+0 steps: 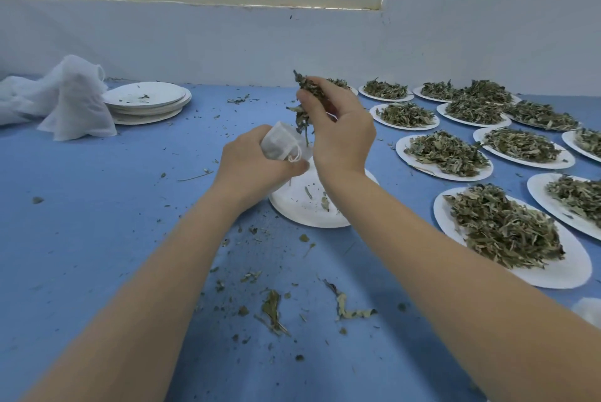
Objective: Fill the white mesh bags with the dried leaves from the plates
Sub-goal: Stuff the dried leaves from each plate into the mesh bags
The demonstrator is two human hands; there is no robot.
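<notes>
Leaves [310, 91] hang in a bunch pinched by the right hand [338, 131], just above and right of the small bag [280, 145] gripped in the left hand [257, 162]; stems point down at its mouth.

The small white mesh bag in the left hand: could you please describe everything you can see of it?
The small white mesh bag is a little pouch of fine, slightly see-through white fabric with a white drawstring looped at its near edge. The left hand grips it from below, fingers curled round it, holding it above the nearly empty plate. Its mouth faces up and right, toward a clump of dried leaves pinched in the right hand; stems dangle beside the opening. Its contents cannot be made out.
</notes>
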